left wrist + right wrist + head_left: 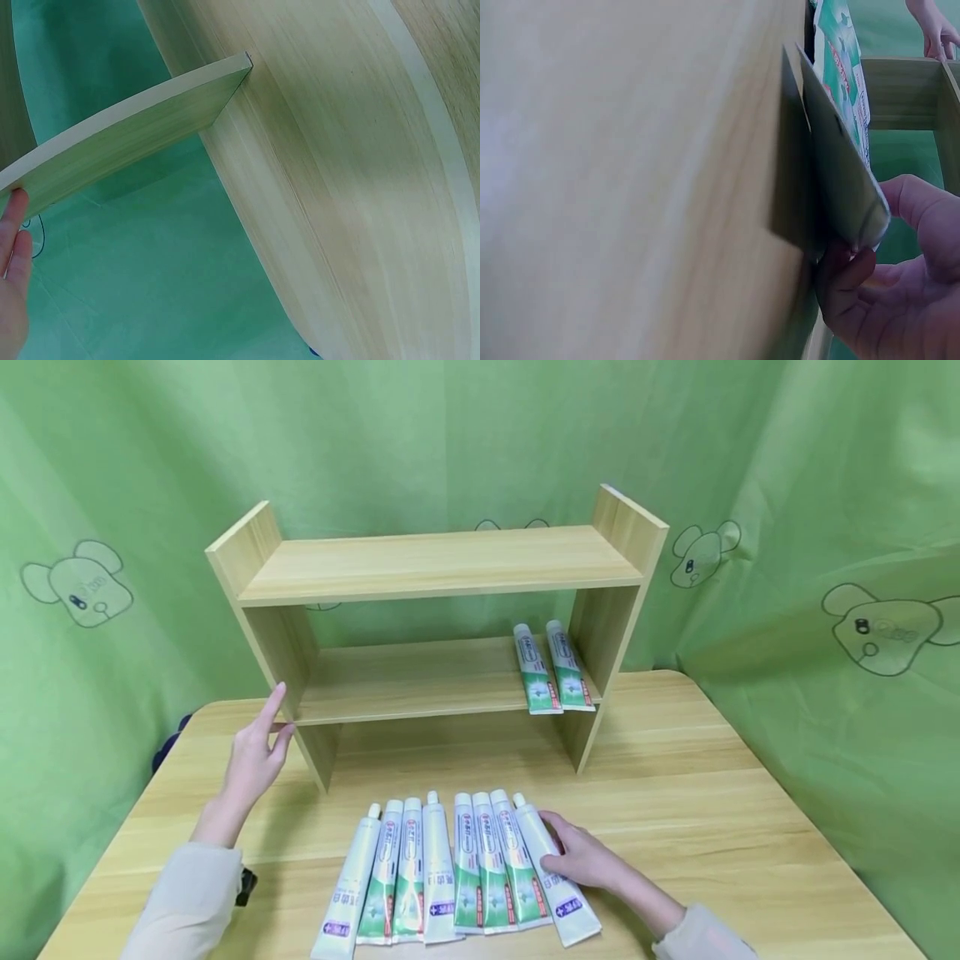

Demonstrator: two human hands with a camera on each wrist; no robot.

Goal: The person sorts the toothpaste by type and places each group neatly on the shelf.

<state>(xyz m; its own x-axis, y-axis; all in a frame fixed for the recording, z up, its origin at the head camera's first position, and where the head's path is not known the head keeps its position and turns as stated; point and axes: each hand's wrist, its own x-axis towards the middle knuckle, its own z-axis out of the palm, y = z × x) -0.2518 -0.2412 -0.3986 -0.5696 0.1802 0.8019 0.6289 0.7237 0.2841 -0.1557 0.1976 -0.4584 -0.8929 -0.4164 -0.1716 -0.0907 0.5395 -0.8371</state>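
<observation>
A wooden two-tier shelf stands on the table. My left hand is at its left side panel, index finger extended; in the left wrist view the fingertips touch a board's edge. My right hand grips a white toothpaste tube at the right end of a row, thumb on top. In the right wrist view, the fingers curl round this tube. Several more tubes lie beside it, green-and-white ones and white ones, caps toward the shelf.
Two green-and-white tubes lie side by side at the right end of the lower tier, their flat ends slightly over its front edge. Wooden table extends to both sides. A green curtain with mouse drawings hangs behind and around.
</observation>
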